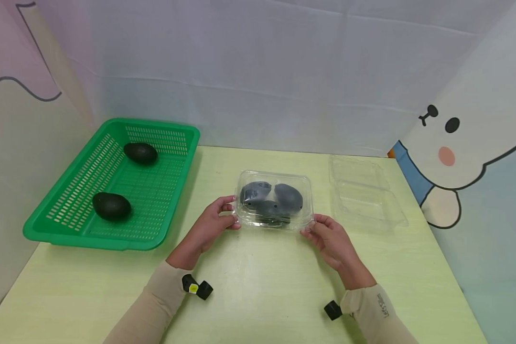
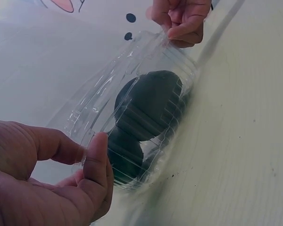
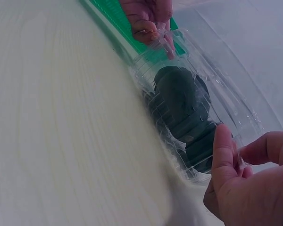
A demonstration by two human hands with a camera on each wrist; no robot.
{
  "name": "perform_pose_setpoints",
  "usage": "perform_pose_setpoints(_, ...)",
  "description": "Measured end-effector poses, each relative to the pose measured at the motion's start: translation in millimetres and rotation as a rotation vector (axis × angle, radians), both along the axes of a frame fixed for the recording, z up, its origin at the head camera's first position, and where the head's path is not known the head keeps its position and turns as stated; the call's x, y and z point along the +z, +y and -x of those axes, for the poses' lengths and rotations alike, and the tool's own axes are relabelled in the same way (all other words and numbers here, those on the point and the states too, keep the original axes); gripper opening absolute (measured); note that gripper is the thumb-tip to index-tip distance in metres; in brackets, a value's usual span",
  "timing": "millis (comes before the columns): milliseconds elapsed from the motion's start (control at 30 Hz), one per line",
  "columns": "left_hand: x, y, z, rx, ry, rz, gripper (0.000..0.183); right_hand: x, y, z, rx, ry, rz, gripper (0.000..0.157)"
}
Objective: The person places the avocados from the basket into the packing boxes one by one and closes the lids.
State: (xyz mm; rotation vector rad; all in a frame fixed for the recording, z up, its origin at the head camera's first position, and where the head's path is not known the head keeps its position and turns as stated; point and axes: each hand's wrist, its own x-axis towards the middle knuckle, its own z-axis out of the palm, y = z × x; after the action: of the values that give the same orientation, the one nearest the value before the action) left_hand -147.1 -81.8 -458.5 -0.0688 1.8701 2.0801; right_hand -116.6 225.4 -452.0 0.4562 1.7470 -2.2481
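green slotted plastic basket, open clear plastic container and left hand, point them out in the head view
Green slotted plastic basket [image 1: 151, 185]: head view, bare floor.
Open clear plastic container [image 1: 363, 204]: head view, near half.
Left hand [image 1: 211, 223]: head view, back of the hand.

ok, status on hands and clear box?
Left hand, right hand pinching clear box near corners. Lid over dark fruit, closure unconfirmed. Second box apart, at right; nothing seen blocking.

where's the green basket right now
In the head view, the green basket sits on the left side of the table, left of the left hand and the filled clear box.
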Motion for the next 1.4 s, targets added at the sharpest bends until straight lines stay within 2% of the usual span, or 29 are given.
perform_pose_setpoints(633,-0.5,-0.3,-0.1,-0.002,0.001,0.002,0.06,-0.1,-1.3,0.8,-0.018,-0.001,0.026,0.027)
perform_pose_setpoints(933,2.6,-0.5,1.9,0.003,-0.008,0.03,0.061,3.2,-2.9,2.5,-0.015,0.002,0.004,0.029)
perform_pose_setpoints(1400,5.0,-3.1,13.2,0.036,0.023,0.08,0.058,2.7,-9.5,22.6,-0.013,-0.007,-0.038,0.029)
